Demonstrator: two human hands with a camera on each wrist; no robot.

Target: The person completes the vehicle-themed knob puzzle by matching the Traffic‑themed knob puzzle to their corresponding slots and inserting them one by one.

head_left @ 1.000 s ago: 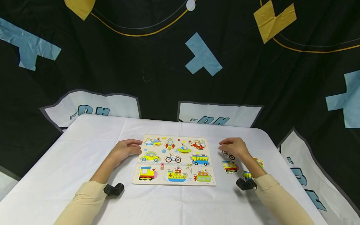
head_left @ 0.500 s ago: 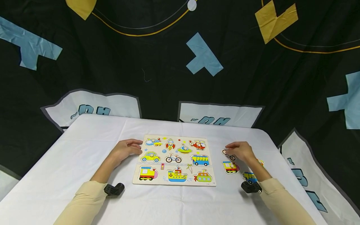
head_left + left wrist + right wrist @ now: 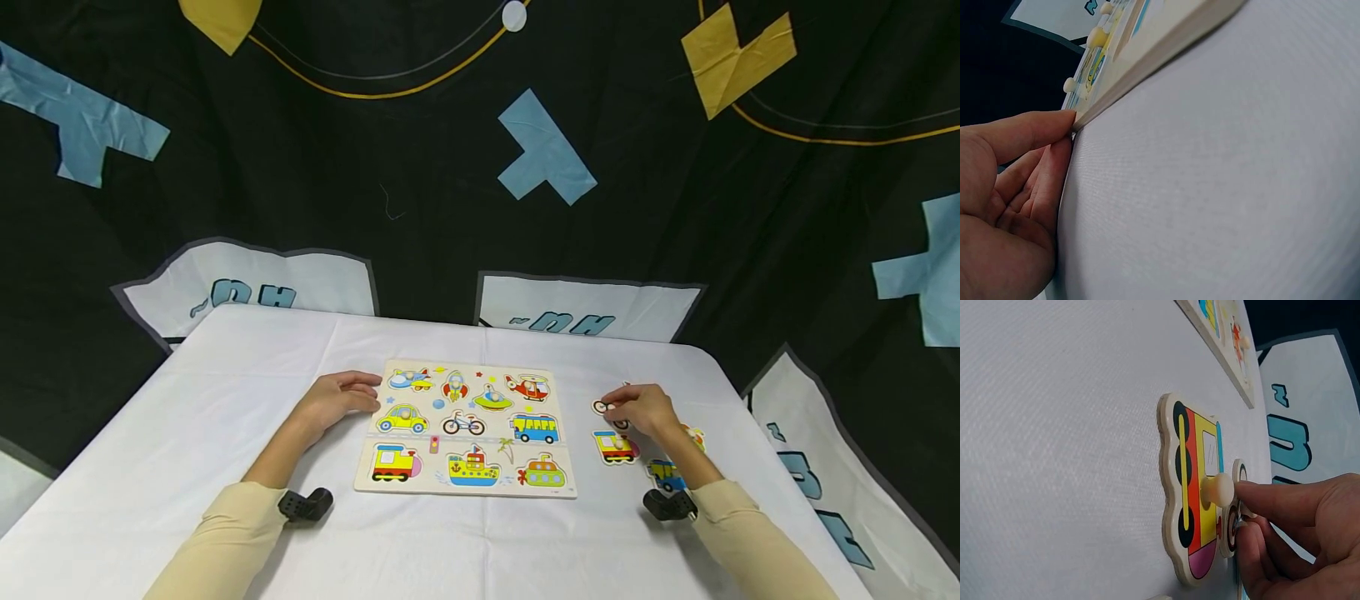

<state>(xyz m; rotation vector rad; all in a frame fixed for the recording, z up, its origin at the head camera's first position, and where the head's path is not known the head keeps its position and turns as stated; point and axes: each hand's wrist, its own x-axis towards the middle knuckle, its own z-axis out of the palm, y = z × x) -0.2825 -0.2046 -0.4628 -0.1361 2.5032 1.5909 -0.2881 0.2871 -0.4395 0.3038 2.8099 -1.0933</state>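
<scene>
A wooden puzzle board with vehicle pictures lies on the table. At its left edge rests my left hand, thumb and fingertips touching the side; in the left wrist view the thumb meets the board's edge. Right of the board, my right hand pinches a bicycle puzzle piece between thumb and fingers, partly covering it. A wheel of the bicycle piece shows behind the train puzzle piece, whose pale knob stands up. The train piece lies flat just below the hand.
A blue-and-yellow vehicle piece lies beside the right wrist, and another colourful piece sits partly behind the forearm. White cloth covers the table. A black curtain hangs behind it.
My right hand has moved slightly right and toward me, over the bicycle piece, and its fingers have closed on it. The left hand stays at the board's edge.
</scene>
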